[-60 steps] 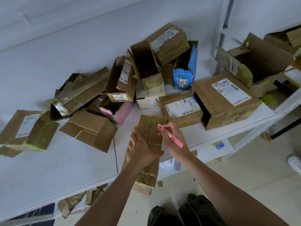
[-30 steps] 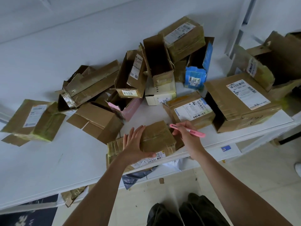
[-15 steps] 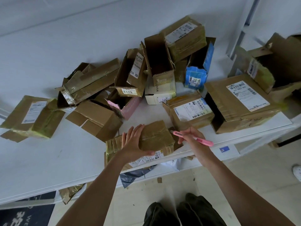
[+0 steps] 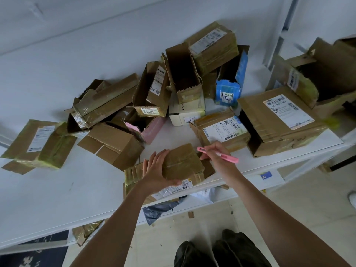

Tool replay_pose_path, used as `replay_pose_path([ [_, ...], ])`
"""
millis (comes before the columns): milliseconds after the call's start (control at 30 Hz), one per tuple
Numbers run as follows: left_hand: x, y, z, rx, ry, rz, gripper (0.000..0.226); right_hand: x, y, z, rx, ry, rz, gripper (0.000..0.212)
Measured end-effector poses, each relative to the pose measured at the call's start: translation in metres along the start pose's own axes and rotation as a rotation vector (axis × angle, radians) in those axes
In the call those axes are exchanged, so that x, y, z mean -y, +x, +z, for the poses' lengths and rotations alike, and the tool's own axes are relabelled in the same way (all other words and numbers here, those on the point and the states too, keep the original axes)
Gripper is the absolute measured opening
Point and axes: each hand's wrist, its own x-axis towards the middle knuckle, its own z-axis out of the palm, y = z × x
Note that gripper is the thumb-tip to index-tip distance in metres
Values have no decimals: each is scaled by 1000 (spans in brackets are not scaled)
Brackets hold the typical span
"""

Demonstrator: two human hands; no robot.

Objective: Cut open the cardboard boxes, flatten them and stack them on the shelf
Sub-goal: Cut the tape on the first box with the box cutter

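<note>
Now left hand (image 4: 154, 170) presses box (image 4: 183, 164), right hand (image 4: 217, 157) grips cutter (image 4: 227, 156)

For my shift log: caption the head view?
Left hand steadies taped box at shelf edge; right hand holds pink cutter.

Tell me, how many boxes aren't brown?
3: a blue box at the back, a white box left of it, a pink box further left under brown boxes. Others may be hidden.
</note>
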Motion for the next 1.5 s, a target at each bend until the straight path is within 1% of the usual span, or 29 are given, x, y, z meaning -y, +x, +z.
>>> replay_pose_path([
  [200, 0, 0, 1, -10, -11, -5, 113, -5, 2, 0, -15, 20, 32, 10],
  [400, 1, -1, 2, -15, -15, -12, 114, -1, 3, -17, 100, -92, 15, 13],
  [500, 1, -1, 2, -12, -16, -14, 114, 0, -10, -23, 143, -141, -29, 12],
  [667, 0, 0, 2, -12, -18, -9, 113, -8, -35, -29, 205, -191, -40, 11],
  [733, 1, -1, 2, -14, -17, -5, 113, -5, -36, -31, 171, -181, -58, 12],
  [800, 1, -1, 1, -5, -9, -4, 114, 0, -28, -31, 74, -128, -68, 10],
  [867, 1, 0, 1, 0, -11, -5, 115, 4, -17, -27, 28, -102, -74, 7],
  [967, 1, 0, 1, -1, -18, -17, 115, 2, -3, -13, 57, -89, -28, 8],
  [1067, 1, 0, 2, -10, -15, -17, 115, -4, 0, -10, 51, -70, 25, 10],
  [1233, 4, 1, 4, -16, -3, -6, 115, -3, -13, -31, 102, -169, 2, 14],
  [1367, 6, 3, 5, -16, -5, -14, 115, 0, -15, -43, 202, -291, 24, 18],
  [1400, 6, 3, 6, -17, -5, -13, 115, 2, -13, -44, 188, -289, 13, 17],
  [1500, 6, 4, 6, -19, -7, -11, 115, 7, -7, -40, 48, -197, -74, 14],
])
